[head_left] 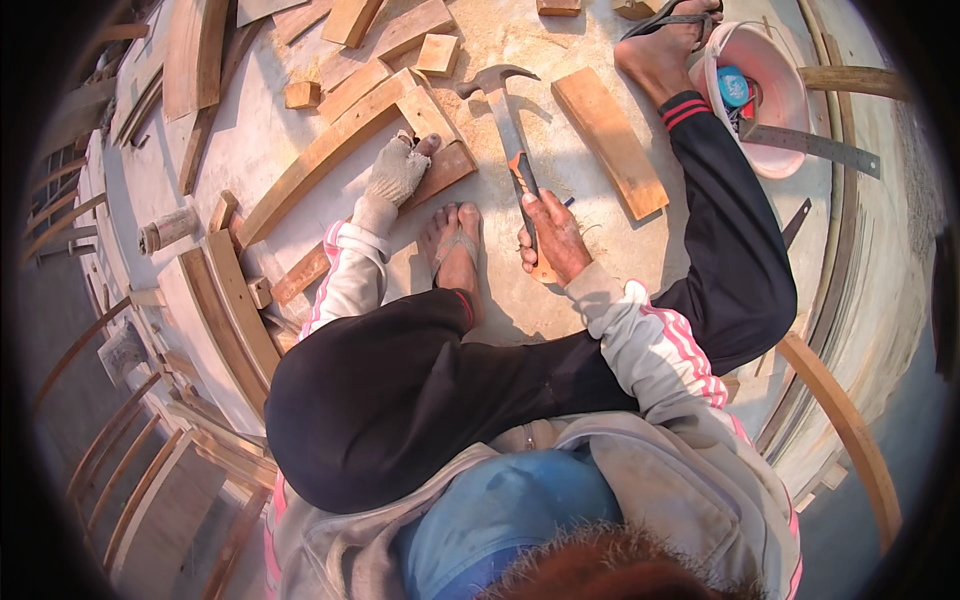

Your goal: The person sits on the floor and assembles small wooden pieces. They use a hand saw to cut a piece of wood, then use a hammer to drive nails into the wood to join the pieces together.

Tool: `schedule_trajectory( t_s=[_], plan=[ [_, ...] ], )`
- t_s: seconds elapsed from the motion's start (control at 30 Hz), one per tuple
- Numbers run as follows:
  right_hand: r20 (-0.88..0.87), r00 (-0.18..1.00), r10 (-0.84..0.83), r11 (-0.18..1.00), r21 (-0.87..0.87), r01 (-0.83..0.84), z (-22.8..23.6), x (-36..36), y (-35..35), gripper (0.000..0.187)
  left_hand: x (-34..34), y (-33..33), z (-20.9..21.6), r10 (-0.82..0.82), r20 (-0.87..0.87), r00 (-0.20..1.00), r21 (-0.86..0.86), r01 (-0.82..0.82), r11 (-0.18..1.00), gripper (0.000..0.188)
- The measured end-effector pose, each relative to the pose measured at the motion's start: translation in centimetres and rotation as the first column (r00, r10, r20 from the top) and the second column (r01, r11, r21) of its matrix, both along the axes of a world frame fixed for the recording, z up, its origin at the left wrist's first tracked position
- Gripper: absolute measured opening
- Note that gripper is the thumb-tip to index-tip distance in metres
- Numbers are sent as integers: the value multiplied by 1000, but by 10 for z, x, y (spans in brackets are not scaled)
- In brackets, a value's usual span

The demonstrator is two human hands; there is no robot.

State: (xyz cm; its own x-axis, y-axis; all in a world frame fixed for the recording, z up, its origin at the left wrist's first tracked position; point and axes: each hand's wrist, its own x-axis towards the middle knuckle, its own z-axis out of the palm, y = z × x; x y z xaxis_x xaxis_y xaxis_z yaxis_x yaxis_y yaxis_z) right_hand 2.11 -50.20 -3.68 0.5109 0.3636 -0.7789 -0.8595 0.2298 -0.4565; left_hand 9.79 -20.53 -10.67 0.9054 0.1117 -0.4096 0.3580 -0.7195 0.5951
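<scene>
My right hand [558, 236] is closed around the dark and orange handle of a claw hammer [510, 130], its steel head pointing away from me. In a worn, pale knitted glove, my left hand [400, 168] rests at a wooden frame [322, 157] of curved and straight pieces joined at a corner. The fingers are bent over the wood near that corner; whether they pinch something small there is hard to make out. To the right of the hammer lies a loose wooden block [608, 140], flat on the floor.
A pink bucket [708, 80] with a blue-lidded item and tools stands at the far right, a metal ruler [820, 150] across its rim. Wood offcuts [415, 28] and sawdust lie ahead. Curved boards [240, 300] are stacked at left. My sandalled feet [455, 245] flank the work.
</scene>
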Motion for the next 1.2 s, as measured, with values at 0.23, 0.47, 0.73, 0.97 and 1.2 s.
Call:
schedule_trajectory(
  t_s=[0.23, 0.47, 0.73, 0.97, 1.2],
  plan=[
    [44, 995, 88, 996, -24, -87, -4, -6, -4, 33, 3, -7, 25, -1, -103, 995, -40, -3, 999, 63],
    [9, 993, 118, 993, -31, -118, 4, -11, -8, 30, 2, -7, 16, -28, -80, 996, 105, 36, 994, 66],
    [-90, 994, 58, 997, 48, -53, 14, -38, -14, 27, -5, -9, 5, -83, -42, 996, 214, 90, 973, 66],
    [-58, 998, -29, 1000, -5, 29, 16, -33, -7, 28, 0, -8, 20, -78, -80, 994, 140, 89, 986, 64],
    [-57, 998, -21, 999, 42, 23, 18, -41, -5, 31, 2, -11, 22, -60, -74, 995, 126, 69, 990, 61]
  ],
)
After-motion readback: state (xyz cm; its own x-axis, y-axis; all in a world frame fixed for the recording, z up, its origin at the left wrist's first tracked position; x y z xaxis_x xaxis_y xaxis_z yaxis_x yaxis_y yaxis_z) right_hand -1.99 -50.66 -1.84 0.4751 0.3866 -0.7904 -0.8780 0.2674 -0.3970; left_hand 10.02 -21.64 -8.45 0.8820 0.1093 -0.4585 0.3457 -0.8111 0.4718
